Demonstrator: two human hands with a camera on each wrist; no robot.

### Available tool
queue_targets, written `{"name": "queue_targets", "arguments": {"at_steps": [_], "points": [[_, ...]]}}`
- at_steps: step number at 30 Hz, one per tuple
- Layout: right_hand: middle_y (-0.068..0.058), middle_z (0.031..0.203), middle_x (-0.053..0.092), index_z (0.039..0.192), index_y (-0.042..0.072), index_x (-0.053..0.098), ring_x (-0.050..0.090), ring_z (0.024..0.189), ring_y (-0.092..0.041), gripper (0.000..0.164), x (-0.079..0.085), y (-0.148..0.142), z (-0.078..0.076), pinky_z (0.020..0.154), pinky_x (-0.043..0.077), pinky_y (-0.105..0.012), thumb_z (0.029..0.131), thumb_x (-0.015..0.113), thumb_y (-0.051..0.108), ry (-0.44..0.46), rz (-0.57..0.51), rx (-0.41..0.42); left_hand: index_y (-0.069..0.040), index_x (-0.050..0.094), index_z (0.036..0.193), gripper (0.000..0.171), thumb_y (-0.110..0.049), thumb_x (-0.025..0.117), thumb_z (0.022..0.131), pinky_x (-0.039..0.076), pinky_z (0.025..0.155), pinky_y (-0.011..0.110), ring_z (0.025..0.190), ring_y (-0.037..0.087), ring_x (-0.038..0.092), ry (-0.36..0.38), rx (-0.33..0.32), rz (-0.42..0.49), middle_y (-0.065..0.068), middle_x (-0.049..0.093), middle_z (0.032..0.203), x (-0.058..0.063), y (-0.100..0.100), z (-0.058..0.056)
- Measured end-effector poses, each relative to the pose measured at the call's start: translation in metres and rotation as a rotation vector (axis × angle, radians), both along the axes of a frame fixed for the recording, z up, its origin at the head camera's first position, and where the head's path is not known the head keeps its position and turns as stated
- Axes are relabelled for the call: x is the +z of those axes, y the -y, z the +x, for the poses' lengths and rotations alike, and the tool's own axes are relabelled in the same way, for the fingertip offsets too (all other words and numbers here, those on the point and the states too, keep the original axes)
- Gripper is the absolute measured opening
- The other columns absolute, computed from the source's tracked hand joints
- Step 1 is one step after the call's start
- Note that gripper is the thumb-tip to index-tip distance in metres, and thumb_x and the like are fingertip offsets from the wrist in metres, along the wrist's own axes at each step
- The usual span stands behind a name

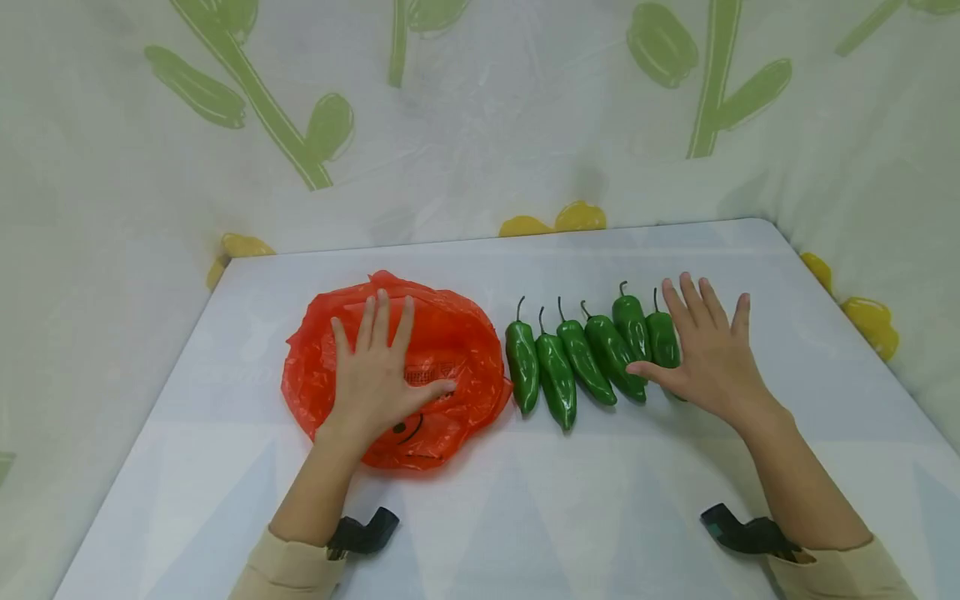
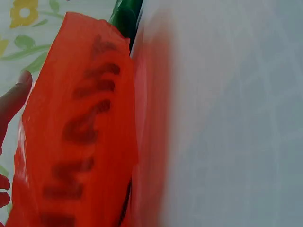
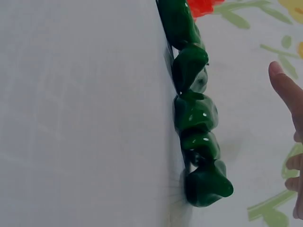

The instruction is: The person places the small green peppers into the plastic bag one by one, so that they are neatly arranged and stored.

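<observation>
The left hand (image 1: pixel 375 375) is over a red bag (image 1: pixel 468 350), with its fingers straight and spread wide apart, and it holds nothing. The bag is thin, shiny plastic, puffed into a lumpy round shape with lots of crinkles and a wavy edge. It sits on the left part of the white counter (image 1: pixel 525 508) and has dark letters, a black dot and a curvy line on it. Just beside the bag, six green peppers (image 1: pixel 587 363) lie in a row. They are long, smooth and glossy, fat at the top and pointy at the bottom, with thin, bendy stems. The right hand (image 1: pixel 708 362) is at the far end of the row, its fingers spread apart too and its grip empty; its thumb crosses in front of the last peppers. Pale blue triangles mark the flat counter. Behind it hangs a wrinkly white sheet (image 1: pixel 487 125) with green stems and yellow flowers.
</observation>
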State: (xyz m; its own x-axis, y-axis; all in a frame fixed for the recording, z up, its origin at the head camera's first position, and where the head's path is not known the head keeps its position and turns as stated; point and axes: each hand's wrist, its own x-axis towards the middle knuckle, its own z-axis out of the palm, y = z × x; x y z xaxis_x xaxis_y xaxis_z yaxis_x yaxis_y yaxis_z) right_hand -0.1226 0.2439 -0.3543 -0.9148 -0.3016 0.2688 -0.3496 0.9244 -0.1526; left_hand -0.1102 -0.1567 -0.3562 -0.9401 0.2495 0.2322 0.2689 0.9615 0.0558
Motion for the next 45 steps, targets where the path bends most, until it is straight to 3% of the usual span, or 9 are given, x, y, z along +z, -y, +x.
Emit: {"name": "queue_targets", "arguments": {"at_steps": [11, 27, 36, 45], "points": [[-0.024, 0.155, 0.014, 0.152, 0.007, 0.01, 0.007, 0.143, -0.04, 0.111, -0.001, -0.006, -0.002, 0.106, -0.012, -0.066, 0.075, 0.064, 0.065, 0.02, -0.047, -0.006, -0.014, 0.003, 0.153, 0.116, -0.075, 0.057, 0.071, -0.008, 0.108, 0.066, 0.144, 0.039, 0.0, 0.084, 0.058, 0.017, 0.02, -0.001, 0.157, -0.001, 0.02, 0.003], [-0.026, 0.153, 0.018, 0.151, 0.004, 0.015, 0.014, 0.141, -0.043, 0.111, -0.006, -0.018, -0.01, 0.107, -0.011, -0.065, 0.072, 0.071, 0.058, 0.039, -0.101, -0.031, -0.012, -0.002, 0.153, 0.114, -0.068, 0.06, 0.075, -0.009, 0.106, 0.068, 0.143, 0.041, -0.006, 0.091, 0.086, 0.101, 0.02, -0.008, 0.157, -0.003, 0.055, 0.008], [-0.024, 0.154, 0.016, 0.152, 0.004, 0.011, 0.013, 0.142, -0.042, 0.107, -0.01, -0.025, -0.014, 0.108, -0.007, -0.065, 0.076, 0.074, 0.046, 0.123, -0.304, 0.022, -0.011, -0.003, 0.152, 0.114, -0.064, 0.063, 0.076, -0.005, 0.107, 0.068, 0.142, 0.046, -0.004, 0.11, 0.115, 0.222, 0.023, -0.004, 0.156, -0.003, 0.07, 0.011], [-0.025, 0.154, 0.013, 0.151, 0.001, 0.01, 0.01, 0.143, -0.042, 0.103, -0.014, -0.028, -0.018, 0.11, -0.008, -0.062, 0.079, 0.075, 0.034, 0.196, -0.447, 0.059, -0.012, 0.008, 0.153, 0.105, -0.057, 0.066, 0.078, 0.004, 0.108, 0.068, 0.141, 0.047, 0.004, 0.1, 0.162, 0.361, 0.026, 0.006, 0.155, -0.007, 0.088, 0.009]]}}
